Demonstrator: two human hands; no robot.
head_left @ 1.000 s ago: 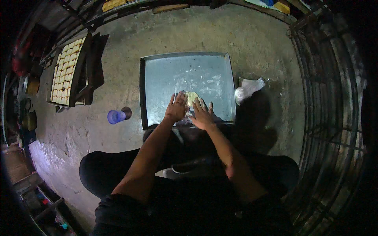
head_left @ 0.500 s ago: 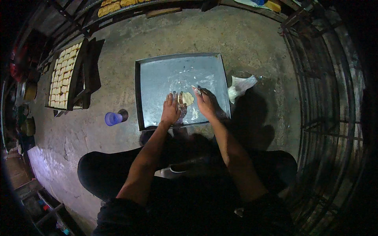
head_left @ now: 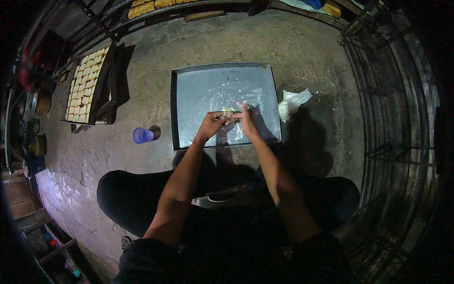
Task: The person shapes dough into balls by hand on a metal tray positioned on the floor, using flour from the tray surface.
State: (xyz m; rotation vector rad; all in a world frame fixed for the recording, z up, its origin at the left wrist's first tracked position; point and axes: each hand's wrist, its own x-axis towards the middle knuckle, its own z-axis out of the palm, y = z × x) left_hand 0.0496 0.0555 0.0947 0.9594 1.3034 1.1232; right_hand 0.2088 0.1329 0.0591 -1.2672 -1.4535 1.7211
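Flour-smeared and low-rimmed, a grey metal tray (head_left: 198, 90) lies on the floor in front of my crossed legs. Over its near part my left hand (head_left: 213, 125) is closed on a piece of pale dough (head_left: 228, 110), whose far edge shows above the fingers. My right hand (head_left: 248, 122) is held edge-up just to the right, fingers stretched out, against or very close to the left fingertips. Whether it also touches the dough is hard to make out. White flour patches (head_left: 240, 132) lie beneath the hands.
A blue plastic cup (head_left: 143, 135) stands left of the tray, and a whitish plastic bag (head_left: 294, 103) lies at its right. Farther left, a tilted tray of dough pieces (head_left: 86, 85) leans on a frame. A metal rack (head_left: 388, 113) lines the right side.
My left hand, flat beside the dough before, has lifted it and closed on it. My right hand has straightened its fingers and come close to the left. The view has shifted slightly.
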